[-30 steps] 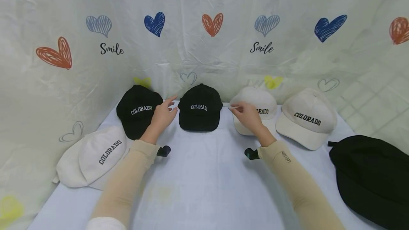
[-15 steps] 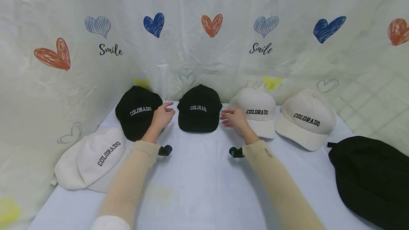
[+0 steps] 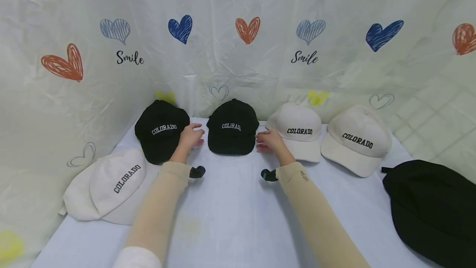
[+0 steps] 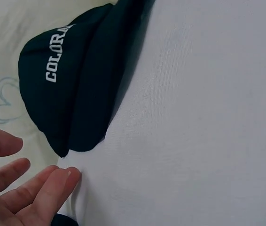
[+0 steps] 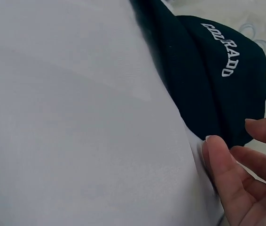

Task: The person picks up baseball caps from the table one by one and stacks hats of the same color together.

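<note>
A black cap [image 3: 232,129] lettered COLORADO stands at the back middle of the table, its brim toward me. To its left is my left hand [image 3: 191,137], fingers loosely bent and apart from the cap; in the left wrist view the fingers [image 4: 53,188] hold nothing. My right hand [image 3: 270,140] is close by the cap's right side, in front of a white cap [image 3: 300,129]. In the right wrist view its fingers [image 5: 224,169] are spread at the black cap's edge; whether they touch it I cannot tell. Another black cap [image 3: 160,129] lies just left of my left hand.
A white cap [image 3: 111,185] lies at the left edge, and a second white cap [image 3: 357,139] stands at the back right. A large black cap [image 3: 431,206] sits at the near right. Behind them hangs a pale curtain [image 3: 275,3] printed with hearts.
My right hand has left the white cap and moved left to the middle black cap's side. The left hand has shifted slightly nearer to me. The caps stay about where they were.
</note>
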`<state>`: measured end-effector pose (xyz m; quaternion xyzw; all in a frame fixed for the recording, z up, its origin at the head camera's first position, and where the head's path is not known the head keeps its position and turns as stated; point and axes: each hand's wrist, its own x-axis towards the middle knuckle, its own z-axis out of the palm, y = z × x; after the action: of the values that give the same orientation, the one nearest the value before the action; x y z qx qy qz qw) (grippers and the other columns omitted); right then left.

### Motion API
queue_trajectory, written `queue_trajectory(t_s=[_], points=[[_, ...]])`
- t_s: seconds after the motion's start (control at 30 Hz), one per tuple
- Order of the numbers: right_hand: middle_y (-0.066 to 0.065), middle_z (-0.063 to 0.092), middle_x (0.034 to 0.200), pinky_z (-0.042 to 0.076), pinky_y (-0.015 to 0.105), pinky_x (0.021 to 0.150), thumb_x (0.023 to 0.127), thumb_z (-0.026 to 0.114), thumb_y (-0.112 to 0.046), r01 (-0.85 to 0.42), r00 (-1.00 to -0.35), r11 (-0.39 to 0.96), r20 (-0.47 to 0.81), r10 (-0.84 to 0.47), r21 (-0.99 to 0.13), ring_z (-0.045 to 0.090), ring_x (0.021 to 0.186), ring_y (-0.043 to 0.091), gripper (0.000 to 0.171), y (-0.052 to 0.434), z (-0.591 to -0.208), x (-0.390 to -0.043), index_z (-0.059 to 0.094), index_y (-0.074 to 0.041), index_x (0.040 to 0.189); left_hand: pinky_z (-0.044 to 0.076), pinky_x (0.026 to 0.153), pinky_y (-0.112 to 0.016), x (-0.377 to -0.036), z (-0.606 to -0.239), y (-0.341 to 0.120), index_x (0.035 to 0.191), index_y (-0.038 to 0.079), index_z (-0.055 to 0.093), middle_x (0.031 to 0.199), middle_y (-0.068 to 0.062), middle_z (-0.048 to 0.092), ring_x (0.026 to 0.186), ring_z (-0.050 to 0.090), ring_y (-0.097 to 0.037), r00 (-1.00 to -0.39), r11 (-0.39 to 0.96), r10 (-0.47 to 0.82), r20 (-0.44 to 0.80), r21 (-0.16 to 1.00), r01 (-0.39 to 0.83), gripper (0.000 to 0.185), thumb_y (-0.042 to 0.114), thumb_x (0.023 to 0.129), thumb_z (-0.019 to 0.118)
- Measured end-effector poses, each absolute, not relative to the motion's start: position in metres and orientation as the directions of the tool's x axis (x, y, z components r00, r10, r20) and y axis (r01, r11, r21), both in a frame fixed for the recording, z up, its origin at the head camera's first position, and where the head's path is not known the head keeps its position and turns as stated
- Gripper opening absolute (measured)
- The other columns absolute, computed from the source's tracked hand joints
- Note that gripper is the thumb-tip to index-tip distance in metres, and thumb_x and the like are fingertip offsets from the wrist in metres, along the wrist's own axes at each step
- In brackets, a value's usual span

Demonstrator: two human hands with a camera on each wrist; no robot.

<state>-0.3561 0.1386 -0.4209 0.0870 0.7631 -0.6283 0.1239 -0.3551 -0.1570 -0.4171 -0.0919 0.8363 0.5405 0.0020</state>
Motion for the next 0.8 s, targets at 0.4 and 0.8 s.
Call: queue_trajectory(t_s=[0.4,0.8], points=[[0.018,0.065,0.108,0.058,0.022,0.06,0.102,0.059,-0.008,0.33,-0.944,0.057,-0.331,0.002,-0.942,0.065,0.072,0.013,0.039,0.134,-0.42,-0.355,0.055,0.013,0.135,0.058,0.071,-0.022,-0.364,-0.424,-0.152,0.145,0.002,0.053,0.136,-0.021,0.059,0.095,0.065,-0.023,-0.959,0.21,-0.111,-0.261,0.937,-0.279,0.044,0.014,0.103,0.053],[0.018,0.066,0.115,0.06,0.026,0.074,0.102,0.062,-0.008,0.341,-0.94,0.043,-0.339,0.047,-0.939,0.065,0.084,0.017,0.037,0.133,-0.421,-0.355,0.058,0.009,0.134,0.057,0.085,-0.025,-0.367,-0.426,-0.149,0.143,0.003,0.055,0.142,-0.019,0.053,0.111,0.059,-0.025,-0.945,0.183,-0.154,-0.289,0.931,-0.314,0.042,0.008,0.101,0.057]])
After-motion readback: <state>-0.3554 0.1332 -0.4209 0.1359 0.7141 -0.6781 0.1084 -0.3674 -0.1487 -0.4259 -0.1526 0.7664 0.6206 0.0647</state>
